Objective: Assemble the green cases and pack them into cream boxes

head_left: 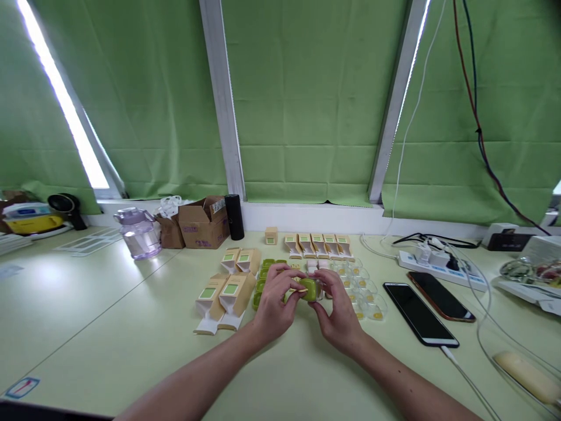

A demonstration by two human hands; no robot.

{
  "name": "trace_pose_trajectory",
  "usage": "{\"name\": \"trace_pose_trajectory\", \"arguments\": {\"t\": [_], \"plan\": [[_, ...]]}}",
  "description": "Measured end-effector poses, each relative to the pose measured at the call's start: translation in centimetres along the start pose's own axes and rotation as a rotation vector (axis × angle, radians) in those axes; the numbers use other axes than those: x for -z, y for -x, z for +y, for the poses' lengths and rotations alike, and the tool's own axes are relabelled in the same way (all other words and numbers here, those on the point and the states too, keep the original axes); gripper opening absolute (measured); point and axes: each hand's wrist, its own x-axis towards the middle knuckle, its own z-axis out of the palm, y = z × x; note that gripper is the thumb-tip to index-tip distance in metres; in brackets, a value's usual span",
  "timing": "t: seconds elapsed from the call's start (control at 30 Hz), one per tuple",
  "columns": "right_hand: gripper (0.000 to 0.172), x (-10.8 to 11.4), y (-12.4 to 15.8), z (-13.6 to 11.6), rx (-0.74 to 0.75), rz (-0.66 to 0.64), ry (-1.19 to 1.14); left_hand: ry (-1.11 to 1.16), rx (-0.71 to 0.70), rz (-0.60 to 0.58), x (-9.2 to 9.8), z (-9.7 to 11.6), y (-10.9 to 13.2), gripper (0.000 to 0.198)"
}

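Purple print on the side of the cardboard box (pixel 204 228), too small to read. Green labels on the tan cartons (pixel 231 289), the lettering just a blur. Red-marked sticker (pixel 21 387) at the near left table edge, unreadable. Green pod (pixel 310 289), no lettering I can make out

Cartons (pixel 228 289), phones (pixel 419 313) on table (pixel 109 327).

Bare table (pixel 79 327) runs wide across lower left, you can pass there. Centre is tight: open cartons (pixel 225 295) crowd your left hand (pixel 274 301), clear lids (pixel 366 295) your right hand (pixel 339 313). Phones (pixel 421 313) and cables (pixel 465 377) block lower right.
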Motion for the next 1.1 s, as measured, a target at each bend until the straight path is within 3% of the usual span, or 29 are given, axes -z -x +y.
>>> {"name": "trace_pose_trajectory", "arguments": {"t": [0.27,0.6,1.1], "plan": [[0.06,0.12,-0.06,0.45,0.002,-0.027,0.147,0.02,0.023,-0.115,0.08,-0.4,-0.03,0.019],[0.062,0.05,-0.05,0.45,-0.046,-0.024,0.137,0.027,0.086,-0.142,0.11,-0.43,-0.07,0.019],[0.058,0.23,-0.12,0.52,-0.018,-0.014,0.236,0.002,0.004,0.002,0.06,-0.6,0.23,0.012]]}}
